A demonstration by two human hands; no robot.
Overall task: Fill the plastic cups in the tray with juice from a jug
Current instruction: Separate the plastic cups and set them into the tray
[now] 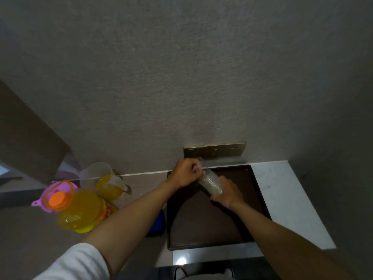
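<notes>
Clear plastic cups, nested in a stack (211, 181) lying tilted, are held above the far part of a dark brown rectangular tray (203, 225) that rests on the bench (292, 199). Of the two hands, the right hand (229, 194) curls round the stack's lower end at about 5 o'clock from it, while the left hand (185, 172) is closed at the stack's upper end, at about 10 o'clock, its fingers pinching the rim there. At 9 o'clock from the tray stands a translucent jug (107, 181) holding orange-yellow juice, close against the wall (181, 67). Nearer the viewer, at about 8 o'clock from the tray, stands a large juice bottle (84, 212) with an orange cap (58, 199); a pink funnel-like piece (43, 198) lies just behind it. A blue object (157, 223) shows between the left forearm and the tray's left edge. A brass-coloured socket plate (215, 149) is fixed to the wall at 12 o'clock from the tray. A white sleeve (74, 263) covers the left upper arm.
</notes>
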